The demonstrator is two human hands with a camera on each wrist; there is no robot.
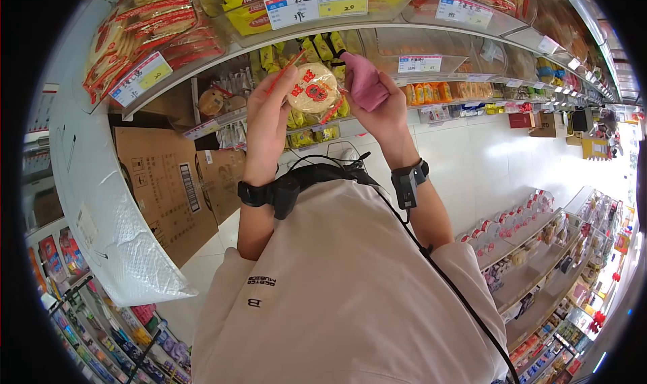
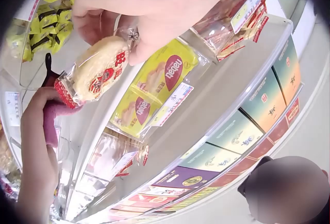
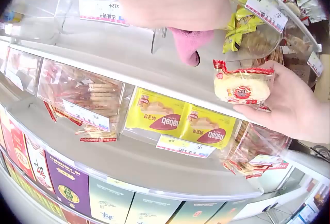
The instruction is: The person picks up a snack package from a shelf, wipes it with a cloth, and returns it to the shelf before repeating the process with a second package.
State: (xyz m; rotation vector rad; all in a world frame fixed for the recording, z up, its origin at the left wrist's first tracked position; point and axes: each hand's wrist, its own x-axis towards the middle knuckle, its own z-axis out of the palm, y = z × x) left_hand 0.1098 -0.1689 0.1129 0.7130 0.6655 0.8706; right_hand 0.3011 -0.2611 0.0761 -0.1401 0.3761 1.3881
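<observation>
1. A shop aisle is showing, with white shelves (image 3: 103, 51) carrying snack packs behind clear fronts. Cardboard boxes (image 1: 162, 182) are standing on the floor at the left.
2. The rice cracker packet (image 1: 313, 91) is being held up in the air in front of the shelves, between the two hands and clear of any shelf.
3. Its long axis is running from one red crimped end to the other, slanting from the left hand (image 1: 268, 111) down towards the right hand (image 1: 384, 111). Its printed face is turning towards the person.
4. The left hand's fingers (image 2: 95, 25) are curling round the packet's upper end and pinching it there. This grip is probably leaving the face and the lower end bare for looking and for the cloth.
5. The right hand is gripping a bunched pink cloth (image 1: 362, 79), its fingers closing fully round it. The cloth is sitting just beside the packet's lower crimp; I cannot tell whether they are touching.
6. Behind them, yellow nabati wafer packs (image 3: 170, 118) are lying flat on their shelf, with a price tag (image 1: 317, 3) hanging at the shelf edge.
</observation>
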